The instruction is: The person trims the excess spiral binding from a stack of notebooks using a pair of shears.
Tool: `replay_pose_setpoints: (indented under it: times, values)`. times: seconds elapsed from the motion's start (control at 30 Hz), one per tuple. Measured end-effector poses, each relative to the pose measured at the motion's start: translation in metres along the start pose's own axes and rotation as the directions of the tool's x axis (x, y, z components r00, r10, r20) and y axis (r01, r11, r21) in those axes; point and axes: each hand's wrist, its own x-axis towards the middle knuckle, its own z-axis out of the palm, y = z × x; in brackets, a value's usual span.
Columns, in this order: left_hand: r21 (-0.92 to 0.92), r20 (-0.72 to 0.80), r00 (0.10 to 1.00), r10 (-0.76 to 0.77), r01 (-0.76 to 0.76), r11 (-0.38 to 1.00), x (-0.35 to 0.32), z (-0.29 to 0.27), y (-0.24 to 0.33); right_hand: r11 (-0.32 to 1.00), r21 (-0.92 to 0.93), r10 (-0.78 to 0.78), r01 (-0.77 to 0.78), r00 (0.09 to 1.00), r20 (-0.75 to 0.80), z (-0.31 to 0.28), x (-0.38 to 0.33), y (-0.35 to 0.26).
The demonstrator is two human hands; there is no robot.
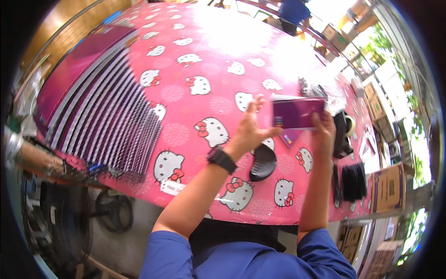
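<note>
My right hand (324,128) grips a flat purple box (298,113) by its right end, thumb on the front face, above the pink table. Beside the box's left end is my left hand (251,128), fingers spread and thumb stretched toward the lower left corner. Whether that thumb touches the box I cannot tell. Partly hidden under the box, a second purple piece (290,138) lies on the table. A black, curved, ribbed object (263,162), comb-like in shape, rests just below my left hand.
Rows of purple-and-white packages (107,107) fill the table's left side. On the right sit a black tape dispenser (343,135), clear plastic bags (325,95) and bundles of thin black strips (354,181). A cardboard carton (388,188) stands beyond the right edge. Another person (293,14) is at the far side.
</note>
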Motion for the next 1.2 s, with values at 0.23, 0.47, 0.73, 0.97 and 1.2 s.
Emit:
replay_pose_setpoints:
  times: [0.23, 0.47, 0.73, 0.97, 1.2]
  values:
    - [0.002, 0.069, 0.983, -0.171, 0.171, 0.985, 0.009, -0.063, 0.009, 0.994, -0.097, 0.069, -0.050, 0.979, 0.194, 0.036, -0.035, 0.047]
    - [-0.051, 0.128, 0.976, -0.175, 0.182, 0.982, 0.007, -0.060, 0.013, 0.948, -0.307, -0.042, 0.084, 0.989, 0.139, 0.012, -0.026, 0.018]
    - [0.003, -0.052, 0.998, -0.042, 0.042, 0.999, -0.078, -0.101, 0.063, 0.984, -0.179, 0.075, -0.021, 0.950, 0.302, 0.090, -0.094, 0.012]
    - [-0.161, -0.304, 0.873, -0.382, 0.349, 0.923, -0.171, -0.109, 0.068, 0.902, -0.072, 0.402, -0.426, 0.768, 0.499, 0.126, -0.142, 0.019]
    - [0.342, -0.483, 0.869, 0.106, 0.076, 0.937, -0.168, -0.093, 0.087, 0.952, 0.062, 0.262, -0.300, 0.903, 0.340, 0.140, -0.151, 0.029]
